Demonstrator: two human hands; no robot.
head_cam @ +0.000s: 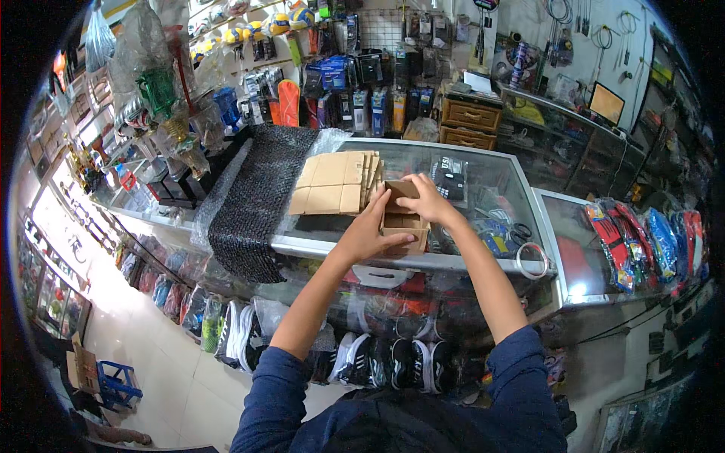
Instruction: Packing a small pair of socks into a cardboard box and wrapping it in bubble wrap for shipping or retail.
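A small cardboard box (pixel 405 227) with its top unfolded stands near the front edge of the glass display counter (pixel 487 148). My left hand (pixel 371 229) grips the box's left side, the thumb lying across its near wall. Over the far right corner my right hand (pixel 425 199) is bent, its fingers on the raised cardboard and reaching inside. How firmly the right fingers hold the flap is partly hidden. Touching the box's left, a stack of flattened cardboard boxes (pixel 328 182) lies on the glass.
Black bubble wrap (pixel 255 187) drapes over the counter's left part. To the right are a roll of tape (pixel 532 260), black scissors (pixel 520 233) and a packaged black item (pixel 449 176). Bagged shoes (pixel 362 357) line the counter's foot. A blue stool (pixel 118 385) stands on the floor.
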